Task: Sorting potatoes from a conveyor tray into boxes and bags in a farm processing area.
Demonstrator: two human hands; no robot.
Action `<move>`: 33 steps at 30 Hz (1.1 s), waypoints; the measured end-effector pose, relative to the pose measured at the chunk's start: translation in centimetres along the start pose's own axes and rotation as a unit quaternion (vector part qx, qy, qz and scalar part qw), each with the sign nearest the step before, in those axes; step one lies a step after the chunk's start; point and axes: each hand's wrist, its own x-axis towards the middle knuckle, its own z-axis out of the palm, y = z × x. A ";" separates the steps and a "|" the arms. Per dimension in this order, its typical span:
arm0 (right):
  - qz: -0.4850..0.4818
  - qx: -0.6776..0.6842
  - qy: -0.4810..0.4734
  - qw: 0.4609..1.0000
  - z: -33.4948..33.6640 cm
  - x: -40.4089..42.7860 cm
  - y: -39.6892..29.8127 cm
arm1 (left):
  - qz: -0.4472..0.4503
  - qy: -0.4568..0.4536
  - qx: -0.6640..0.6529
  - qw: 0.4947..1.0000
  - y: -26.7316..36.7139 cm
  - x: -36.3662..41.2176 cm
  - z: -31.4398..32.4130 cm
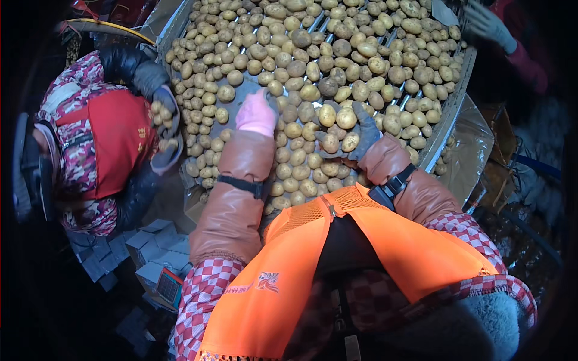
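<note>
Many potatoes (298, 171) of mixed size cover a sorting conveyor in front of me, and metal rollers (318, 22) show between some of them. In a pink glove with a grey palm side, my left hand (257, 110) reaches over the potatoes left of the middle; its fingertips are partly hidden, and whether it grips one cannot be told. My right hand (361, 135), in a dark grey glove, is turned palm up at the right, with several potatoes (337, 135) resting in and against it.
At the left a co-worker (113, 140) in a red apron holds small potatoes (161, 115). Another person's gloved hand (490, 27) is at the upper right. The conveyor's metal side rail (447, 131) runs down the right. Cardboard boxes (158, 248) and a solar-panel-like device (169, 287) lie lower left.
</note>
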 end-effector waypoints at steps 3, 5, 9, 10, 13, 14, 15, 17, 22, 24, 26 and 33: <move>-0.013 -0.002 0.031 0.999 -0.3 0.3 -0.2 | 0.008 -0.091 0.073 0.993 1.6 1.1 -0.4; -0.023 0.001 0.042 0.999 -0.5 0.3 -0.3 | 0.029 -0.162 0.069 0.984 1.8 0.7 -0.4; -0.010 0.024 0.024 0.999 -0.3 0.1 -0.5 | 0.061 -0.151 0.048 0.985 1.7 -0.9 0.7; 0.003 0.033 0.013 0.999 -0.2 0.0 -0.5 | 0.059 -0.153 0.063 0.984 1.7 -0.7 1.0; 0.000 0.018 -0.009 1.000 0.5 -0.3 -0.5 | 0.072 -0.162 0.100 0.979 1.9 0.8 1.6; -0.001 0.015 -0.027 1.000 0.7 -0.4 -0.5 | 0.085 -0.171 0.111 0.975 1.9 1.6 1.6; 0.000 0.001 -0.042 0.999 0.8 -0.5 -0.5 | 0.087 -0.193 0.124 0.969 1.9 2.3 1.6; -0.008 -0.017 -0.018 1.000 0.8 -0.7 -0.3 | 0.055 -0.199 0.126 0.970 1.5 3.4 1.4; -0.017 0.027 -0.056 0.998 -0.1 -1.5 1.0 | 0.063 -0.130 0.082 0.986 -0.4 3.1 1.9; -0.023 0.008 -0.023 0.999 -0.4 -2.5 1.8 | 0.058 -0.097 0.064 0.992 -1.2 2.5 2.3; -0.040 -0.025 -0.014 0.999 -0.4 -3.4 2.4 | 0.097 -0.038 0.000 0.995 -1.9 1.9 2.6; -0.009 -0.086 -0.006 0.996 0.0 -2.8 4.7 | 0.142 -0.149 -0.756 0.621 -1.7 -6.4 6.6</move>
